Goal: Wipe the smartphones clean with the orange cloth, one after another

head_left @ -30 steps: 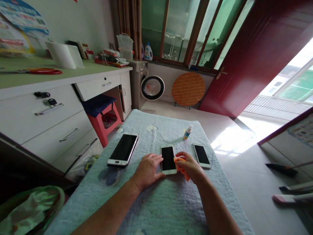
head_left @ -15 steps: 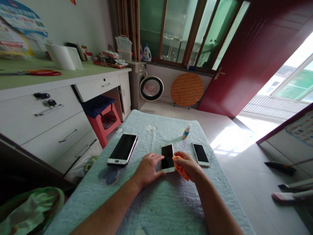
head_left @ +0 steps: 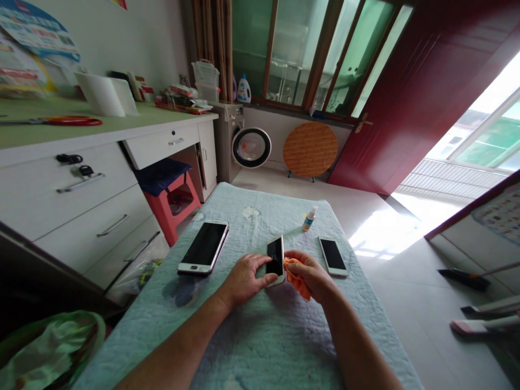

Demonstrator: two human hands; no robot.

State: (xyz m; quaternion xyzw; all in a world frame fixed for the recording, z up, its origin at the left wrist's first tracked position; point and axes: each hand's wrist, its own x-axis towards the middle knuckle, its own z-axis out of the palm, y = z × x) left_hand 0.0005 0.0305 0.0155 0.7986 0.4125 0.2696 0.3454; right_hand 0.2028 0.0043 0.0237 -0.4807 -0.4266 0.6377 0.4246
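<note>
A white smartphone (head_left: 276, 257) with a dark screen is tilted in front of me, its right edge raised off the cloth. My left hand (head_left: 248, 277) grips its left side, thumb and fingertips over the screen's edge. In my right hand (head_left: 311, 275) is a bunched orange cloth (head_left: 297, 279), held against the phone's right edge. To the left lies a larger white smartphone (head_left: 204, 247), screen up. Another white smartphone (head_left: 333, 255) lies flat to the right. A small spray bottle (head_left: 309, 219) stands upright beyond my right hand.
A light blue quilted cover (head_left: 276, 346) lies over the table. On the left are a white drawer desk (head_left: 81, 206) and a red stool (head_left: 174, 203). A washing machine (head_left: 229, 143) with its door ajar and a round wooden tabletop (head_left: 311, 149) are at the back. A green basket (head_left: 97, 336) stands lower left.
The middle phone has gone from nearly flat to tilted, its right edge lifted. My right hand and the orange cloth have shifted slightly left.
</note>
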